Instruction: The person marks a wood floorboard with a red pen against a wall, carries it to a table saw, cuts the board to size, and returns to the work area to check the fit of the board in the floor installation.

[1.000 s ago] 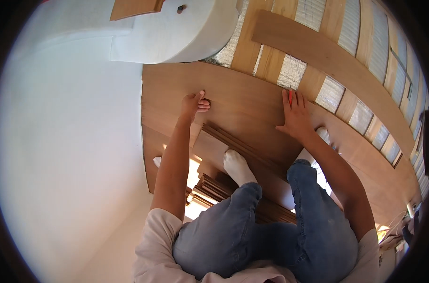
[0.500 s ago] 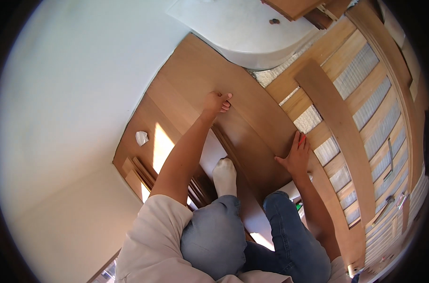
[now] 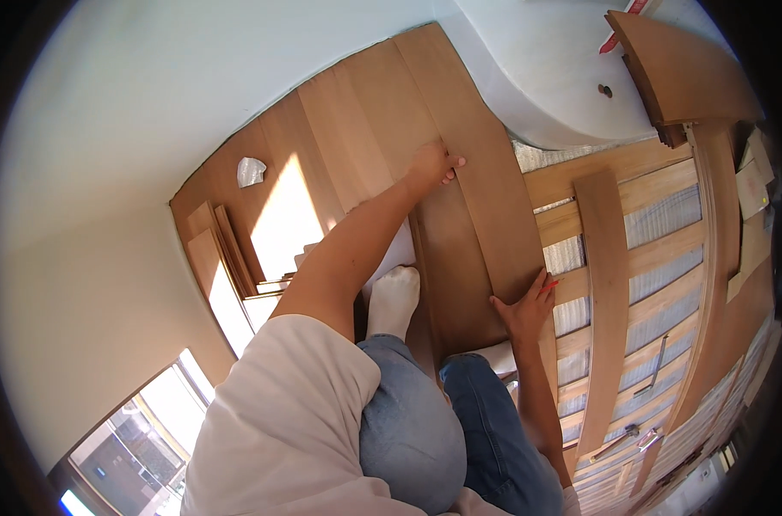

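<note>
Floorboards (image 3: 369, 95) partly behind left forearm (image 3: 363, 245)

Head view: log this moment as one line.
left hand: curled, over laid boards | right hand: at board edge, slim red object between fingers | long plank: lying across battens

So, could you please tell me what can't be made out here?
In the head view:
Left hand: its palm and anything inside, hidden by its own back.
Red item in the right hand: its full shape, partly covered by fingers.
Hammer-shaped tool on the slats: its exact kind, too small.
Red-white strip: upper end, cut by the top edge.
</note>
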Tool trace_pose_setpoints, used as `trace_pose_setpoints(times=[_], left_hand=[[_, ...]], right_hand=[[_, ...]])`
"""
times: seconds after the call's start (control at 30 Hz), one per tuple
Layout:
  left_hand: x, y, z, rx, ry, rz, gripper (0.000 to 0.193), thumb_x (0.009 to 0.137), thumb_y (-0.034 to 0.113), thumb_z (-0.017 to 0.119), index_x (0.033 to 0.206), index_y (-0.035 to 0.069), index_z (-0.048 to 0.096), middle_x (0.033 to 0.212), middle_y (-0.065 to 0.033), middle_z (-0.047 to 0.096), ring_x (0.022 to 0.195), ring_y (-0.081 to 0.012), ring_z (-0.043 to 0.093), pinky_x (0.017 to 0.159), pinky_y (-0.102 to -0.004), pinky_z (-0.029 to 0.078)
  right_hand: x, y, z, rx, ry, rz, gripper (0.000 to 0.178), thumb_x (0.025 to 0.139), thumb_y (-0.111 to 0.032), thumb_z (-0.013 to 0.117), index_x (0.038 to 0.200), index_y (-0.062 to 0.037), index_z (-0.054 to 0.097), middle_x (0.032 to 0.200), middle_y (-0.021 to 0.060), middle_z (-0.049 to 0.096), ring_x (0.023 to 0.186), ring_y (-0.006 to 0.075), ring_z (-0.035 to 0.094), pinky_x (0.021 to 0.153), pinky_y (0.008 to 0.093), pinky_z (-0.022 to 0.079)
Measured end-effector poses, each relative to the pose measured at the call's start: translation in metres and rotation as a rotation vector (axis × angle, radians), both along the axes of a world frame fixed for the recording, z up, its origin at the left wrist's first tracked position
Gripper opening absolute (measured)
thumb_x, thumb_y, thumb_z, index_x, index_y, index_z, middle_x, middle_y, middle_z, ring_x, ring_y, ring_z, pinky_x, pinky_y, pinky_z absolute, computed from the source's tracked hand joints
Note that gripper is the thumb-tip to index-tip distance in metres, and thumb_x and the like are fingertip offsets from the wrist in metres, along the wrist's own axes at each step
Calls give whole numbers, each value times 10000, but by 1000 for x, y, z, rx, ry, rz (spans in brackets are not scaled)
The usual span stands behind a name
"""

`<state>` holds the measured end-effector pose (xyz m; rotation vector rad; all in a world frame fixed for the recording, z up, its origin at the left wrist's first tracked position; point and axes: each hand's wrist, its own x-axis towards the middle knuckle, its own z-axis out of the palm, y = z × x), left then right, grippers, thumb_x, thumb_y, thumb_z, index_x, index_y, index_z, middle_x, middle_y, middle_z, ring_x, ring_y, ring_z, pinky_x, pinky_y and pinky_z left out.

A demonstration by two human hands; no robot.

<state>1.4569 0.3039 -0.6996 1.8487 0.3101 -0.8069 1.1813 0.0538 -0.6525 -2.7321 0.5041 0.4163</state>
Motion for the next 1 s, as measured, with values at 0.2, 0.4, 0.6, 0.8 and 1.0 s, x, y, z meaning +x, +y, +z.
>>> trace_pose_setpoints(times=[0.2, 0.4, 0.6, 0.8, 1.0], left_hand=[[2, -1, 0, -9, 23, -10, 248, 957, 198, 658, 881, -37, 634, 710, -104, 688, 599, -182, 672, 544, -332, 559], [1, 1, -8, 21, 48, -30, 244, 969, 191, 637, 916, -47, 651, 742, -109, 703, 607, -187, 681, 543, -338, 564], [9, 2, 2, 94, 98, -50, 257, 973, 199, 636, 933, -54, 656, 748, -122, 703, 610, -199, 681, 537, -344, 560], [15, -6, -14, 37, 66, -69, 233, 958, 202, 635, 966, -30, 624, 753, -139, 699, 622, -213, 686, 553, -343, 577], [16, -6, -9, 46, 71, -149, 237, 994, 241, 613, 964, 6, 610, 805, -122, 683, 682, -235, 692, 635, -360, 614]], right_hand=[[-3, -1, -3, -43, -15, 28, 1282, 583, -434, 932, 1546, -1, 204, 1523, 318, 331, 1404, 508, 297, 1150, 569, 280], [-1, 3, -3, -3, 9, 50, 1293, 582, -454, 927, 1544, 11, 199, 1508, 341, 333, 1399, 511, 299, 1151, 563, 283], [-1, 4, -6, -9, 8, 44, 1311, 571, -495, 918, 1543, 21, 205, 1507, 348, 328, 1388, 520, 310, 1146, 562, 290], [-8, -8, 2, 11, -130, 4, 1126, 693, -425, 863, 1532, 16, 255, 1523, 316, 326, 1387, 496, 329, 1147, 552, 291], [-66, -17, 0, 101, -327, -574, 674, 828, -255, 763, 1390, -25, 470, 1323, 226, 509, 1211, 415, 478, 1001, 498, 434]])
